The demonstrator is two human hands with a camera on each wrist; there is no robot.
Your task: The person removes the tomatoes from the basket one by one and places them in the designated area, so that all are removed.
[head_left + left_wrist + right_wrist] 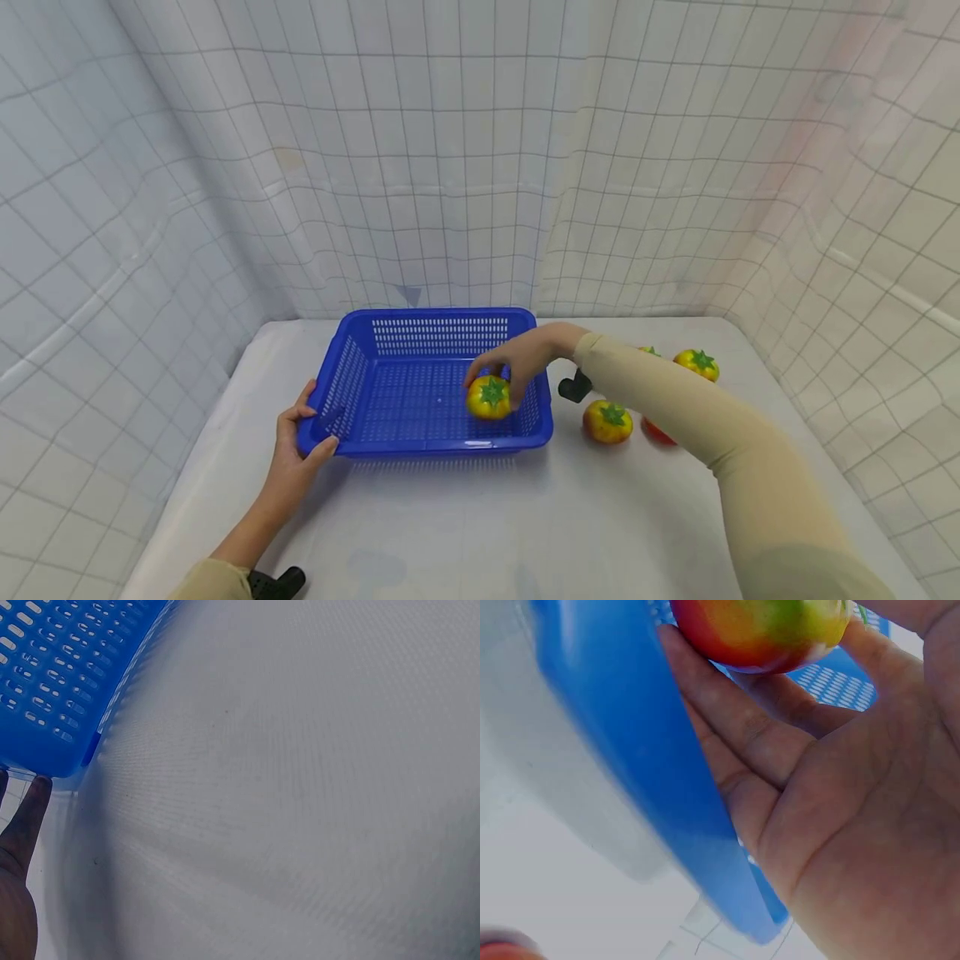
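Observation:
A blue plastic basket (420, 450) with slotted walls stands on the white-covered table. My left hand (292, 450) grips its near left corner, thumb on the front rim and fingers along the left side; the left wrist view shows a fingertip against that corner. Inside the basket's right part, my right hand (521, 362) holds a yellow-red tomato (489, 398) with a green leafy top. The right wrist view shows the fingers round the tomato (761, 634), with the basket wall (630, 727) beside them.
Right of the basket lie another yellow-red tomato (607, 422), a red one (658, 432) partly behind the right sleeve, and a yellow one (697, 363) farther back. One more (649, 351) peeks out behind the forearm. Grid-patterned white cloth (465, 167) hangs round the table's back and sides.

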